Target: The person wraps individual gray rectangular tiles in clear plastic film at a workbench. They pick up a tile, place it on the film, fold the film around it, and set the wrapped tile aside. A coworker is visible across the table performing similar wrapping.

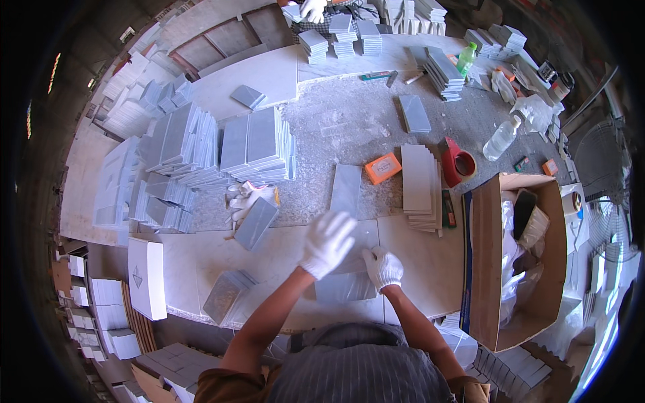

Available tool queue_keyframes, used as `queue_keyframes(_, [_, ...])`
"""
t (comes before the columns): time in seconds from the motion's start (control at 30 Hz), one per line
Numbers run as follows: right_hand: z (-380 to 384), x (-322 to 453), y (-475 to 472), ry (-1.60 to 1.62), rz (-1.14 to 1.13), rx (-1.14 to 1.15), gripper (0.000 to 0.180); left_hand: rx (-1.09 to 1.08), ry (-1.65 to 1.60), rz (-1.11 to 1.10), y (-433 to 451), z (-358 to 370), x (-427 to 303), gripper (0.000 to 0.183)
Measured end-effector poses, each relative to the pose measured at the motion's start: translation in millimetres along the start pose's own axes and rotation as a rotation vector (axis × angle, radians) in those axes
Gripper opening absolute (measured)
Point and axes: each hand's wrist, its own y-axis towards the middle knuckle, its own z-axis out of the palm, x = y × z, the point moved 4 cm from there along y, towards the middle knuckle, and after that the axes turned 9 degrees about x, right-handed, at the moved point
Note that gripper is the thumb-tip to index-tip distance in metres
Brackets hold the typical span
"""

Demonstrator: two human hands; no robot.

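Observation:
My left hand [328, 245], in a white knit glove, is over a grey stone tile with its fingers extended and slightly apart; nothing shows in it. My right hand [383, 268], also gloved, rests at the right edge of the grey tiles [347, 287] in front of me, its fingers bent; whether it grips one is not clear. Beyond my left hand lies another grey tile [345, 187]. An orange box [383, 168] and a stack of pale tile strips [419, 186] are to its right. A tilted tile [256, 223] leans on some white gloves [247, 197] at the left.
Large tile stacks [252, 141] stand at the back left. A red tape dispenser [457, 162], a clear bottle [502, 138] and an open cardboard box [529, 302] of plastic bags are at the right. Across the table, another person's gloved hand [313, 10] is beside small tile stacks [343, 38].

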Motion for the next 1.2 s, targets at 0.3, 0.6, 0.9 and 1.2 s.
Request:
queue_keyframes(0.3, [1.1, -2.0, 1.1, -0.035, 0.029, 0.007, 0.036, 0.285, 0.196, -0.004, 16.0, 54.3, -0.3, 0.043])
queue_keyframes(0.6, [-3.4, 3.2, -2.6, 0.009, 0.018, -0.002, 0.04, 0.413, 0.322, -0.241, -27.3, 5.9, 38.4, 0.033])
queue_keyframes(0.9, [-4.3, 1.6, -0.3, 0.021, 0.022, -0.016, 0.04, 0.423, -0.394, -0.277, 132.5, 3.9, -3.3, 0.048])
queue_keyframes(1.2, [-12.9, 2.3, 1.1, 0.087, -0.087, -0.172, 0.025, 0.527, -0.221, -0.58, 353.3, 102.9, -18.9, 0.086])
